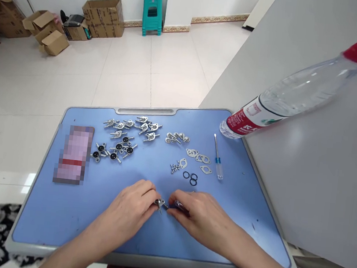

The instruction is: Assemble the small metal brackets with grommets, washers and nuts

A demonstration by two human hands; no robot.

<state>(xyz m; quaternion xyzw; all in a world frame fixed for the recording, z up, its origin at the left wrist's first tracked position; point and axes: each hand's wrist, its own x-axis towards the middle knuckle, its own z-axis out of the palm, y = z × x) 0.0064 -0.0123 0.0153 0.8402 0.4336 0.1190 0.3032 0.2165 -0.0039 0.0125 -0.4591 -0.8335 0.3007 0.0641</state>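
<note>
My left hand [140,200] is closed on a small metal fitting with a flange [159,202], low over the front middle of the table. In my right hand [193,211] is a screwdriver [180,205] with a clear handle, mostly covered by the fingers. Its dark shaft points left at the fitting; whether the tip touches cannot be made out. Just beyond my right hand lie three black rubber rings [193,181], several tiny screws [174,168] and several flat metal gaskets [206,169].
Several metal fittings [143,126] and fittings with black discs [119,146] lie left of centre, near a blurred pink object [75,152]. Round-headed metal pieces [177,138] lie behind. Another screwdriver [218,160] and a bottle [251,116] stand or lie on the right.
</note>
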